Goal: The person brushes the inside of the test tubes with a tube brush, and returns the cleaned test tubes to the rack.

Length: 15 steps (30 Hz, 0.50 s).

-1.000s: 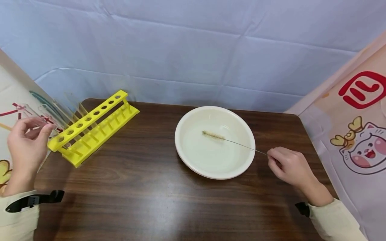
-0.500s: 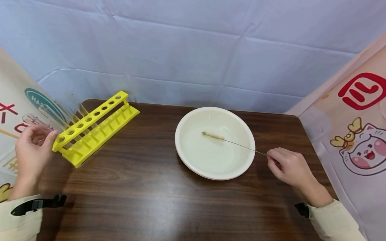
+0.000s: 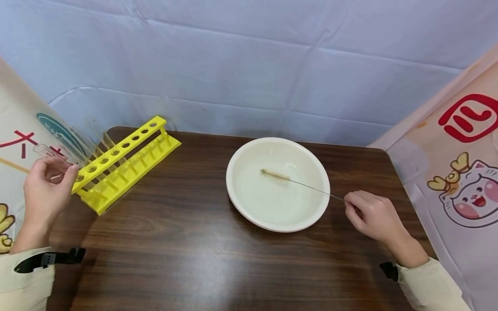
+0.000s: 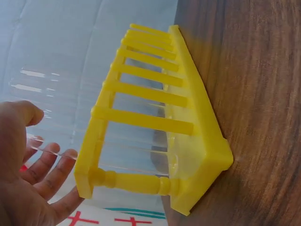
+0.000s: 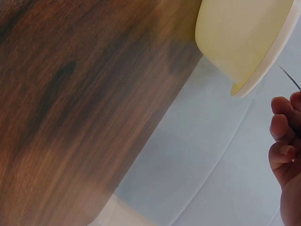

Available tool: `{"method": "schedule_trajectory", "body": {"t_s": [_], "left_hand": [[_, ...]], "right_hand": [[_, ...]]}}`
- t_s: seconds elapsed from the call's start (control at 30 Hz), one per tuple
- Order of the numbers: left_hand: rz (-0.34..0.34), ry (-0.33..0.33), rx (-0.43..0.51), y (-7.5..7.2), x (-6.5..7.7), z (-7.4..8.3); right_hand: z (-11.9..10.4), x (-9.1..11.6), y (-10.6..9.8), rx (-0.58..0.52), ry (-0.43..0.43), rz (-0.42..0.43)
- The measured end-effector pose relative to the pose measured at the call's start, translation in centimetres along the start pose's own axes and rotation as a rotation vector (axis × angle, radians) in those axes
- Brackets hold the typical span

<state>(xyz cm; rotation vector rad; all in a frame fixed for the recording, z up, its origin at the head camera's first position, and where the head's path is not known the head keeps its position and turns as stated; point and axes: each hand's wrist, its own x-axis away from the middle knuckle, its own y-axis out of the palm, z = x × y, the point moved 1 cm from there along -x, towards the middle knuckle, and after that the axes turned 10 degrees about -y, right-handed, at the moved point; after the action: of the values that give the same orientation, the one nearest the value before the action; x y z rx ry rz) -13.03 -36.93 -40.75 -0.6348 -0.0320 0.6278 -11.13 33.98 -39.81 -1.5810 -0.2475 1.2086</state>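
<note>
In the head view my left hand (image 3: 46,188) is at the near end of the yellow test tube rack (image 3: 136,168). Its thumb and fingers lie on either side of a clear test tube (image 3: 43,150), whose upper end rises past the fingers. The left wrist view shows this tube running through the rack's end hole, beside the left hand (image 4: 35,160). My right hand (image 3: 371,214) pinches the wire handle of a test tube brush (image 3: 276,174). The brush's bristles lie over the water in a white basin (image 3: 231,185), right of centre.
More clear test tubes (image 3: 109,142) lean in the rack's near holes. Both stand on a dark wooden table (image 3: 186,259). A pale blue cloth (image 3: 233,69) hangs behind, with printed panels at the left and right sides.
My left hand has shifted slightly right against the rack's end, with the tube between its thumb and fingers. My right hand and the brush have stayed in place.
</note>
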Motion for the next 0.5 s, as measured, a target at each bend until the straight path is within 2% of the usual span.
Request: {"method": "schedule_trajectory", "body": {"t_s": [0.1,0.3,0.5], "left_hand": [[-0.001,-0.018,0.005,-0.1,-0.1,0.3],[0.007,0.018,-0.001,-0.3,-0.6,1.1],[-0.034,0.036,-0.033,-0.4,-0.7,1.3]], "right_hand": [[0.0,0.0,0.0,-0.001,0.001,-0.004],[-0.1,0.0,-0.1,-0.007,0.003,0.000],[-0.1,-0.1,-0.1,-0.010,0.005,0.004]]}}
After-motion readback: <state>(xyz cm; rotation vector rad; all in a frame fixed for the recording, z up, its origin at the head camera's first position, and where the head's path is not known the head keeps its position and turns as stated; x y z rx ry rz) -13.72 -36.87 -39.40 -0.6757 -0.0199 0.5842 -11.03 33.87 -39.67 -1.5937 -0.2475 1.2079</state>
